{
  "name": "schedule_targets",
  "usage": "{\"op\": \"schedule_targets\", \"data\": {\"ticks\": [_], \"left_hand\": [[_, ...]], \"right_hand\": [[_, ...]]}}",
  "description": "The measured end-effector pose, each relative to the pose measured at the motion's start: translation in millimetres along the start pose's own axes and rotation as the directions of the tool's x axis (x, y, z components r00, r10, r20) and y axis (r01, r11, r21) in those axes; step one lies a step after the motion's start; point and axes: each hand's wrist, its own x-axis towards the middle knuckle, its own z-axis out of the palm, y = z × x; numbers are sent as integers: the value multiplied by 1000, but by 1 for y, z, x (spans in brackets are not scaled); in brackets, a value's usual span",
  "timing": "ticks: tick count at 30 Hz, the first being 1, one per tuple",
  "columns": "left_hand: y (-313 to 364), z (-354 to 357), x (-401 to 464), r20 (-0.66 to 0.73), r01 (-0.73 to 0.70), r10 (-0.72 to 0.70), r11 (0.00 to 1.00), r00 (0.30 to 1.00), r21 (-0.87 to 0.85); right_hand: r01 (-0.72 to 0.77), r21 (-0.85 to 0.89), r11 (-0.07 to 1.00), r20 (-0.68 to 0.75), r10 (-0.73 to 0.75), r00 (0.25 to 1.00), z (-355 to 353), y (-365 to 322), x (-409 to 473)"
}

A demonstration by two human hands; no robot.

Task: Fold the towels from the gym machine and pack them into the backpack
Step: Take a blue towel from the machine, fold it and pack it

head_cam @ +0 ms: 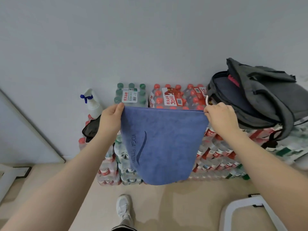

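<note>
- A pale wall rises behind stacked packs of bottled water on a beige floor.
- A grey backpack lies unzipped atop the packs, right.
- A blue towel hangs spread before the packs.
- Left hand and right hand each pinch an upper corner, grip clamped on cloth.
- A spray bottle stands left.

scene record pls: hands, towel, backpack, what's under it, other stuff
left hand: pinches towel's top left corner
right hand: pinches top right corner
towel: blue, hanging in the air, stretched between both hands
backpack: grey, unzipped, lying on the water packs
water packs: stacked against wall
spray bottle: left of stack
</note>
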Motion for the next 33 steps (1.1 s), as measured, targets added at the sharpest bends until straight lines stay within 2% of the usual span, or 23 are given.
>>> {"op": "schedule_targets", "data": {"ticks": [4,7,10,12,18,21,27,31,33], "left_hand": [[-11,5,-1,-48,-18,23,996,999,87],[-14,6,12,-47,-6,12,991,999,132],[-15,10,32,-51,11,-4,989,999,146],[-15,14,50,-56,30,-24,993,998,112],[-13,38,127,12,150,-149,977,989,-150],[-14,53,174,23,211,-210,957,977,-198],[-31,79,267,28,256,-255,964,967,-74],[-44,93,307,-17,264,-264,964,964,21],[-49,101,317,-40,274,-272,959,961,66]], "right_hand": [[1,-100,995,20,1,1000,3,1,-7],[-52,-86,995,-23,51,998,4,0,1],[-64,-125,990,6,65,998,9,-7,17],[-57,-144,988,11,59,998,14,-10,35],[-73,-57,996,-36,71,997,44,-14,114],[-82,-21,996,-14,82,997,62,-15,157],[-98,-82,992,93,105,990,100,-22,234],[-173,-18,985,132,174,976,123,-34,271],[-257,78,963,144,244,959,135,-39,281]]}}
